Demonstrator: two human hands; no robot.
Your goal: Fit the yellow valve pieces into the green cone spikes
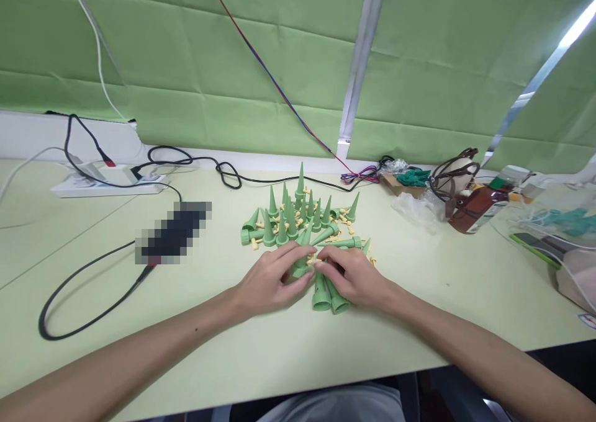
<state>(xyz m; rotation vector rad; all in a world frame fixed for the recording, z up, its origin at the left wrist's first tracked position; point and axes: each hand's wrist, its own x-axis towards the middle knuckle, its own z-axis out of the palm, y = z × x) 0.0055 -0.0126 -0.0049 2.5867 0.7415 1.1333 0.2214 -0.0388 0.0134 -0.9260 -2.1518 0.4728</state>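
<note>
My left hand [267, 279] is closed around a green plastic plant watering spike [300, 268], its pointed end tilted up and away. From the other side my right hand [358, 274] pinches a small pale-yellow valve piece [311, 261] against the side of that spike. Fingers partly cover the spot where the two pieces meet. Under my right hand lie two more green spikes [321, 299], open ends toward me. Just beyond my hands, several green spikes [282, 231] stand upright or lie on their sides, with small yellow pieces [255, 244] scattered among them.
On the pale table [223, 360], a pixelated dark device [174, 233] with a black cable lies left. A power strip [112, 186] sits behind it. At right stand a brown bottle [479, 208], clear plastic wrap [419, 211] and a green-edged phone [535, 248]. Green blinds hang behind.
</note>
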